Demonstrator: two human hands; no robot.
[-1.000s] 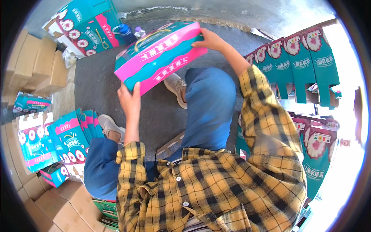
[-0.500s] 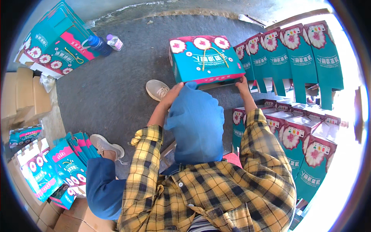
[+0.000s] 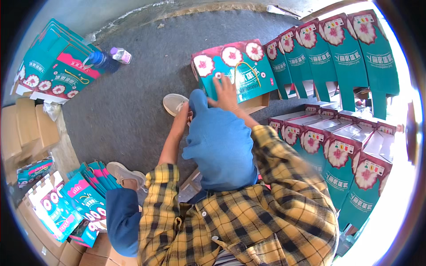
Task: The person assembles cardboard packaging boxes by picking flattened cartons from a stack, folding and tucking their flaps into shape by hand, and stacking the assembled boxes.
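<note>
A teal carton with a maroon border, round flower pictures and a gold cord handle lies on the dark floor ahead of my knees. Brown cardboard shows along its near edge. My right hand is over the near left part of its printed face, fingers spread, appearing to touch it. My left hand is beside my blue-trousered knee, close to my shoe and short of the carton. The knee hides part of its fingers.
Rows of standing teal cartons with open flaps line the right side, with more cartons nearer me. Flat cartons, a blue bottle and a purple-capped bottle are at far left. Folded cartons and brown boxes stand left.
My right hand has left the carton's near right corner and come left onto its printed face. My left hand has drawn back from the near left corner. The pink strip along the near edge no longer shows.
</note>
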